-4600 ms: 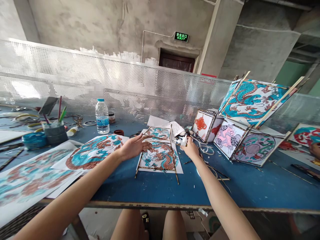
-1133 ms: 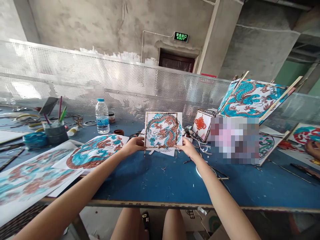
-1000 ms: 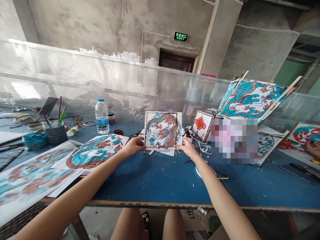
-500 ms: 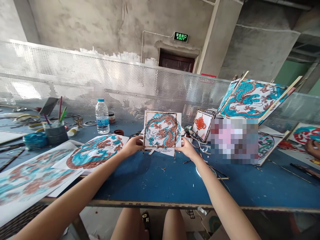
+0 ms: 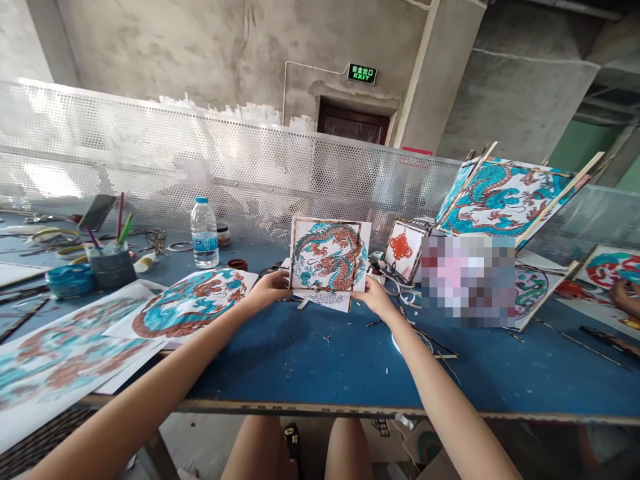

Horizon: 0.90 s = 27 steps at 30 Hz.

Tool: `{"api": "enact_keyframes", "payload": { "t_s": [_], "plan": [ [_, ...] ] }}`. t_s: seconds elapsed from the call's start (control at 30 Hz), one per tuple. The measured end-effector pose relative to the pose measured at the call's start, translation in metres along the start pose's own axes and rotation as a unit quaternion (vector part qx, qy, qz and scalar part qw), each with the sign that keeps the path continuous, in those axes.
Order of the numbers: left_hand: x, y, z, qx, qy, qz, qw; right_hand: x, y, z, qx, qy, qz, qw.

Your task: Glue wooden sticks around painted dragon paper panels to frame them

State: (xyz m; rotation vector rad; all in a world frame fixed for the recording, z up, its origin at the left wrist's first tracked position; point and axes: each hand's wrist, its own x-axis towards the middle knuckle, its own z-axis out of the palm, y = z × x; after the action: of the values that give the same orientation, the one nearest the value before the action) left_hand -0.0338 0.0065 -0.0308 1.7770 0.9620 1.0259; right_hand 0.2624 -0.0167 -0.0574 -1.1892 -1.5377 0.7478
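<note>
Between the two hands: dragon panel (image 5: 330, 257), a painted sheet on a frame of thin sticks. It is held upright with the painted face toward the camera. Whether its lower edge touches the table (image 5: 325, 360) cannot be told.

Left hand (image 5: 267, 290): fingers closed on the panel's lower left corner, pinching the frame.

Right hand (image 5: 376, 298): fingers closed on the lower right corner, pinching likewise.

Just below the panel, between both hands: white sheet (image 5: 325, 301), lying flat.

Left of the left hand, just beside the wrist: large dragon drawing (image 5: 193, 303), flat on the table. Beyond it: water bottle (image 5: 204, 232), upright, capped. Farther left: cup of brushes (image 5: 111, 263).

Right of the right hand, near: small lantern box (image 5: 403, 248) with a red knot design. Above and beyond it: big dragon frame (image 5: 500, 197), tilted, sticks projecting from its corners.

Far right, well apart from both hands: another person's hand (image 5: 625, 295), low over the table.
</note>
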Motion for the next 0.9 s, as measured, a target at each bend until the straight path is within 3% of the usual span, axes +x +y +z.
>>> {"api": "enact_keyframes", "payload": {
  "t_s": [0.43,0.63,0.73,0.9],
  "plan": [
    [-0.005,0.018,-0.005,-0.041,0.089,0.015,0.995,-0.004,-0.010,0.002,0.036,-0.048,-0.004,0.998],
    [-0.005,0.020,-0.009,-0.055,0.127,0.013,0.990,-0.013,-0.027,0.004,0.087,-0.078,-0.032,0.993],
    [-0.006,0.021,-0.011,-0.066,0.116,0.006,0.991,-0.017,-0.035,0.004,0.090,-0.056,-0.030,0.994],
    [-0.008,0.022,-0.011,-0.082,0.036,-0.010,0.996,-0.017,-0.038,0.001,0.107,-0.006,-0.033,0.994]
  ]
}}
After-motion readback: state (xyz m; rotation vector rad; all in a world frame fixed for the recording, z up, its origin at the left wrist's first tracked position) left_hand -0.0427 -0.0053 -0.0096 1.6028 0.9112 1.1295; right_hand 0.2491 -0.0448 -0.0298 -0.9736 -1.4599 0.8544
